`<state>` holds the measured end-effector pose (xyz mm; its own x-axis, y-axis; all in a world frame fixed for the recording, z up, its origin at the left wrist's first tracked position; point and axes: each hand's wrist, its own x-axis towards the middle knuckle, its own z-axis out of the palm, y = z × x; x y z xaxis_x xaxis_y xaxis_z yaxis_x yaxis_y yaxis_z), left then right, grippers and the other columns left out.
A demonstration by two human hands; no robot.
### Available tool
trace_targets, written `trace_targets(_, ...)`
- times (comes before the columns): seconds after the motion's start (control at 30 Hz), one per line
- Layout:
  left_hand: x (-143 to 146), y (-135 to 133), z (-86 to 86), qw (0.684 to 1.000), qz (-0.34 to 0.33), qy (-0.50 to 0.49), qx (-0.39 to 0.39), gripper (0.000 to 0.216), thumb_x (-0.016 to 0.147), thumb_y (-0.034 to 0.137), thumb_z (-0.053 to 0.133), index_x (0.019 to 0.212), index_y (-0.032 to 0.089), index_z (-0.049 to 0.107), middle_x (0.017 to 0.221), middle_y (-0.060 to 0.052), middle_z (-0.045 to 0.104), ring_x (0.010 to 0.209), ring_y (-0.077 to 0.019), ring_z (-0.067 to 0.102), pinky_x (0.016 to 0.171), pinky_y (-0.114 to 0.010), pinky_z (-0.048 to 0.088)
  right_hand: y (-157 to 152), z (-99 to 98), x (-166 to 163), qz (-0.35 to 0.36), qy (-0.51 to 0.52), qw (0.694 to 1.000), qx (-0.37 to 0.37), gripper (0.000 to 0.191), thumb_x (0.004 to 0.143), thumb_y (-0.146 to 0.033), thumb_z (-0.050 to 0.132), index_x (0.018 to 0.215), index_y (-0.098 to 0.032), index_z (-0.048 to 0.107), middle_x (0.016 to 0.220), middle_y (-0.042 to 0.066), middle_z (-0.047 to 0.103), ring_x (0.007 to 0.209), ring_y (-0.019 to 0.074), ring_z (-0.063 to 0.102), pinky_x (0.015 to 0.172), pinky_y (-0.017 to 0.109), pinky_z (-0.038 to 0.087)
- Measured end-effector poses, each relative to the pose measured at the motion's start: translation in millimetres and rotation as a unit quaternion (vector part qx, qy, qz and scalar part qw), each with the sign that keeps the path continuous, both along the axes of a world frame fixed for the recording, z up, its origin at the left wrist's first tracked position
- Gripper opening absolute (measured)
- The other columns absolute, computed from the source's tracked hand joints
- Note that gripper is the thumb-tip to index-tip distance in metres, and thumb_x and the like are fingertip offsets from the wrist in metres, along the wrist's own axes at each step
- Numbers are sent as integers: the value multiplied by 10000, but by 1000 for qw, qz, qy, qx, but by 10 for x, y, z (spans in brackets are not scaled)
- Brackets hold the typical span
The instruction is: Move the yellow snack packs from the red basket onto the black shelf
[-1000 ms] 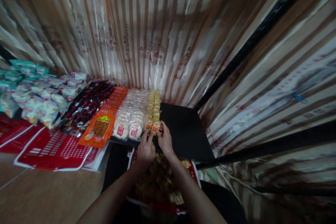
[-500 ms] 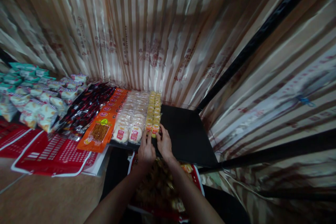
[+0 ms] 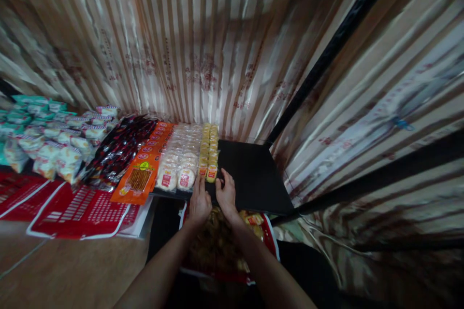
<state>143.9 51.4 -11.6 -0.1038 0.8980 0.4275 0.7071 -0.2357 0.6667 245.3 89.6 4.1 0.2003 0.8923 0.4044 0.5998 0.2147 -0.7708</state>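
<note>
Two columns of small yellow packets (image 3: pixel 209 152) are seen on the black shelf (image 3: pixel 250 166), run from the far curtain (image 3: pixel 203 48) to the near edge. The left hand (image 3: pixel 200 203) is placed at the near end of the left column, fingers extended and held close together; whether a packet is pinched cannot be told. The right hand (image 3: pixel 226 195) is placed just right of the near right packet, thumb and forefinger slightly parted, with nothing seen gripped between them. Contact on this side cannot be confirmed.

To the left of the yellow columns, clear-wrapped white crackers (image 3: pixel 177 161) are lined up, followed by orange packets (image 3: pixel 139 174), dark glossy packets (image 3: pixel 121 149), white bags (image 3: pixel 60 154) and teal bags (image 3: pixel 38 106). Below the forearms, a red basket (image 3: pixel 270 239) is partly hidden; more yellow-wrapped pieces (image 3: pixel 253 218) are contained in it.
</note>
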Motion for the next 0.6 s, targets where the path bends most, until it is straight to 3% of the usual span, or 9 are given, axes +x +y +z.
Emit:
trace_targets(0.13, -36, -166, -25, 999, -30, 16, -6, 422, 812, 94, 366, 1221, 58, 466, 1366, -194, 381, 1299, -256, 362, 1062, -430, 365, -395, -12, 156, 4, 1, 999, 45, 359, 838, -226, 372, 1135, -144, 558, 1111, 130, 604, 1045, 209, 530, 893, 396, 458)
trace_targets(0.3, 124, -633, -209, 994, -83, 52, -38, 402, 790, 59, 367, 1123, 162, 567, 1306, -111, 477, 1227, -221, 445, 1032, -409, 401, -946, -251, 531, 31, -10, 999, 43, 283, 861, -205, 364, 983, -186, 618, 948, 83, 662, 927, 182, 595, 858, 362, 474)
trace_targets(0.37, 240, -822, -299, 987, -131, 65, -73, 389, 798, 74, 377, 1116, 174, 577, 1317, -101, 477, 1224, -221, 444, 1031, -389, 397, -1075, -372, 692, 44, -47, 998, -6, 295, 861, -195, 348, 914, -192, 638, 911, 81, 678, 886, 182, 612, 843, 349, 477)
trace_targets(0.47, 385, -1010, -404, 961, -180, 112, -180, 362, 783, 117, 447, 1115, 151, 585, 1352, -125, 445, 1246, -251, 415, 1037, -366, 373, -1198, -507, 898, 80, -163, 969, -166, 303, 858, -188, 354, 905, -192, 653, 917, 90, 695, 864, 187, 625, 820, 324, 469)
trace_targets(0.53, 435, -1081, -442, 929, -196, 164, -269, 303, 778, 181, 491, 1046, 129, 622, 1252, -153, 531, 1206, -282, 448, 1043, -392, 344, -1273, -563, 996, 105, -223, 937, -248, 278, 852, -205, 390, 931, -199, 656, 941, 85, 698, 878, 190, 623, 818, 312, 454)
trace_targets(0.6, 451, -1139, -457, 893, -229, 192, -336, 267, 796, 252, 491, 980, 138, 647, 1098, -146, 620, 1145, -288, 493, 1048, -420, 313, -1353, -607, 1053, 150, -254, 914, -277, 249, 836, -226, 439, 961, -207, 653, 983, 74, 691, 923, 194, 609, 842, 309, 430)
